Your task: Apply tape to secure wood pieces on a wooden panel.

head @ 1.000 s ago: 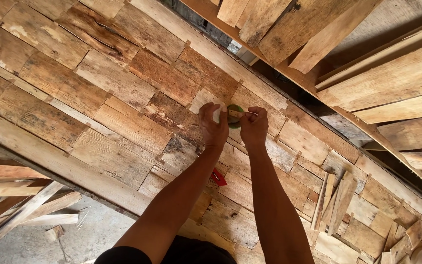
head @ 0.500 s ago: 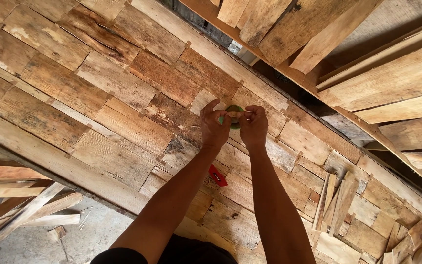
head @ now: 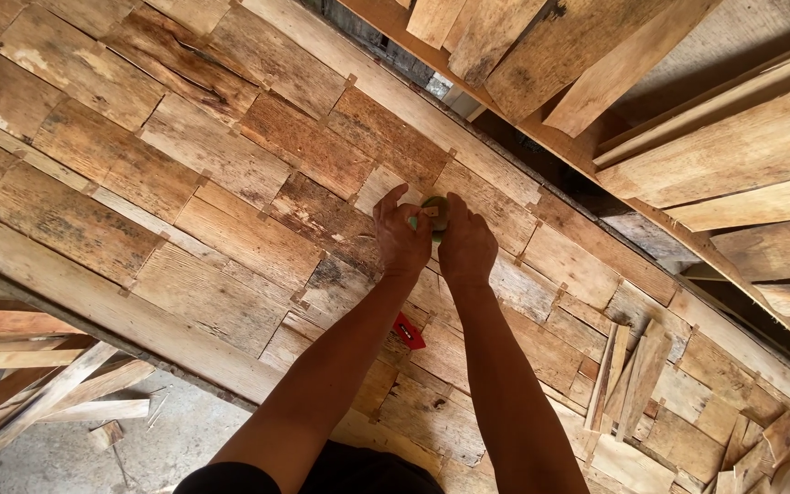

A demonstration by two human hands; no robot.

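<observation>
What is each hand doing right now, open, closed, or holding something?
Left hand: closed on the small green object, thumb raised.
Right hand: closed on the same green object, over the wooden panel.

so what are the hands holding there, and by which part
Both hands, left and right, pinch a small round green object by its sides, with a small wooden piece; its exact kind cannot be told.

We count two hands, left (head: 401, 240) and right (head: 466, 247), one green roll (head: 435, 212), one red object (head: 408, 331) (small, flat) and one bench (head: 230, 238).
</observation>
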